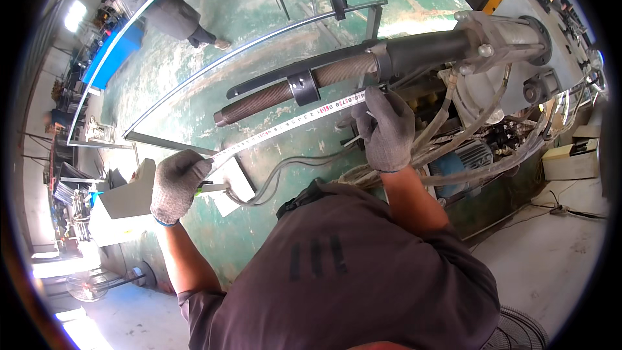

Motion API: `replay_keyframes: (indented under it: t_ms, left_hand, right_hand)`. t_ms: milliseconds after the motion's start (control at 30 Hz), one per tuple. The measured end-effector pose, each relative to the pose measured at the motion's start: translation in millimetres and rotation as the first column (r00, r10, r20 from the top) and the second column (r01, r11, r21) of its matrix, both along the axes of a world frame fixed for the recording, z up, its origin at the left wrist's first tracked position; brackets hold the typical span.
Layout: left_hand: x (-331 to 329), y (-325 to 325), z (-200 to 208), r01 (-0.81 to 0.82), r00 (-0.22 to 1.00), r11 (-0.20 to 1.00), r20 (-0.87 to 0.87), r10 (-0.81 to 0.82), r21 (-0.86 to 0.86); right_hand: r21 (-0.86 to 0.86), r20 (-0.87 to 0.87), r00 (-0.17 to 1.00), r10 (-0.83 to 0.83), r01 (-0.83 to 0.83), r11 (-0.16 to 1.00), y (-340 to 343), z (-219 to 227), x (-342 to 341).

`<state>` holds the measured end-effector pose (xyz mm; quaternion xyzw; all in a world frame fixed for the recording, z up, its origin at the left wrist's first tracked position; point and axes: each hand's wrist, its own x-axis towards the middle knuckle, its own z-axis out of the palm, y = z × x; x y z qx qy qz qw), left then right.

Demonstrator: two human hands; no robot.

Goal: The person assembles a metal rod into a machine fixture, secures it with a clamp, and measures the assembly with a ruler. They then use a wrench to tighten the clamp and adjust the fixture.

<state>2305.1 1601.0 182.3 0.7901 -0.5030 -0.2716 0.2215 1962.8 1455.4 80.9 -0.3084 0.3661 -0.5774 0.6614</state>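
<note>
A white tape measure blade (285,126) is drawn out between my two gloved hands, slanting up to the right. My left hand (178,185), in a grey knit glove, is closed on its left end; something small and green shows beside the fingers, too little to name. My right hand (387,129), in a darker grey glove, pinches the blade's other end near the machine. A thin white stick also shows by the right fingers. Just beyond the blade lies a threaded shaft (259,102) with a black collar (303,87) around it, apart from the tape.
The shaft runs into a machine body (505,39) on the right, with hoses (447,136) and a blue motor (470,159) below it. A curved metal bar (240,52) rises beyond. At the far left another person (162,6) in blue gloves stands. A fan (87,285) is lower left.
</note>
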Motion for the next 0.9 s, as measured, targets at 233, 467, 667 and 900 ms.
replay_keyframes:
  t_ms: [233, 467, 667, 900]
  left_hand:
    - [5.1, 3.0, 3.4, -0.018, 0.999, 1.000, 0.036, 0.018, -0.024]
    - [2.0, -2.6, 6.6, -0.006, 0.999, 1.000, 0.050, 0.007, -0.019]
    - [12.3, -5.4, -1.5, 0.041, 0.998, 0.998, 0.055, -0.038, -0.056]
    - [10.2, -6.4, -0.9, -0.012, 1.000, 0.998, 0.021, 0.014, -0.065]
  right_hand:
    - [0.053, -0.046, 0.998, -0.036, 0.039, 0.998, 1.6, 3.9, 11.9]
    - [0.086, -0.074, 0.993, -0.093, 0.099, 0.991, -0.3, 9.5, 16.8]
    - [0.121, -0.046, 0.992, -0.121, 0.126, 0.985, -1.2, 8.8, 19.7]
    - [0.170, -0.046, 0.990, -0.137, 0.143, 0.975, -0.6, 13.1, 21.6]
